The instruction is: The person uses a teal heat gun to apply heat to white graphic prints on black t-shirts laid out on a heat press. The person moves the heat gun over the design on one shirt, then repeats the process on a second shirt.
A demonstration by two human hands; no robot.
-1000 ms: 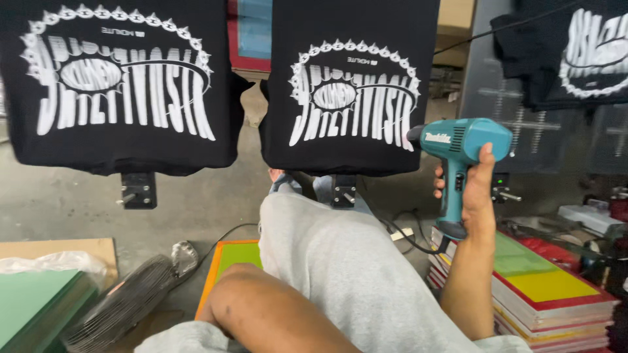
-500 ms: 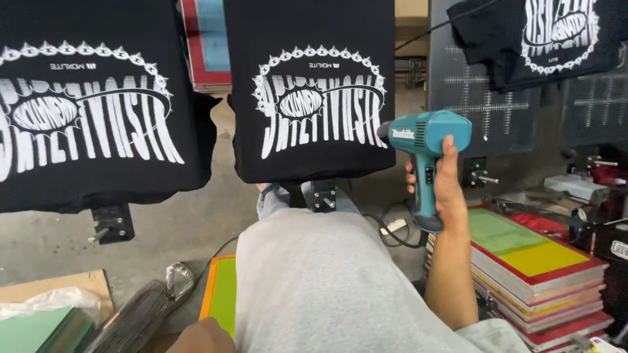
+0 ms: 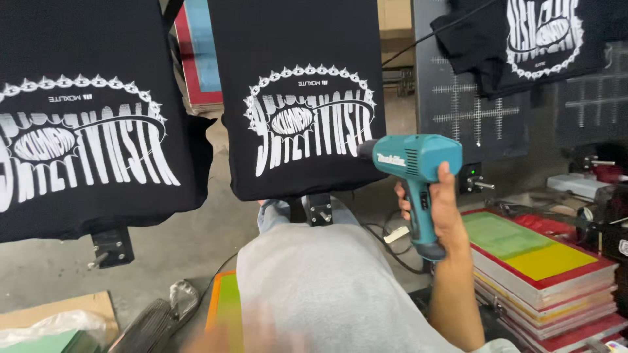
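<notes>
Since the earlier frame our view has slid over, so the middle black T-shirt [image 3: 297, 98] now sits dead centre and the heat gun has come in closer to its print.

Biggest thing we've got is the left black T-shirt [image 3: 85, 117], stretched flat on its platen with the white graphic facing us upside down. Next to it is that middle shirt, same white design, on its own platen. A third black shirt [image 3: 530, 39] lies bunched up top right on a dark gridded board [image 3: 471, 111].

Below us is our grey-clad lap [image 3: 327, 294], over a concrete floor [image 3: 190, 242]. On the right, a stack of printing screens [image 3: 543, 274] with red frames, the top one green and yellow.

Our right hand [image 3: 439, 209] is clenched round the grip of the teal heat gun [image 3: 412, 163], holding it upright with the nozzle pointed left, just at the lower right edge of the middle shirt's print.

Our left hand [image 3: 255, 336] is only a blur at the bottom edge, so we can't tell if it's loose or gripping anything. It's near an orange-framed screen [image 3: 222, 307] on the floor.
</notes>
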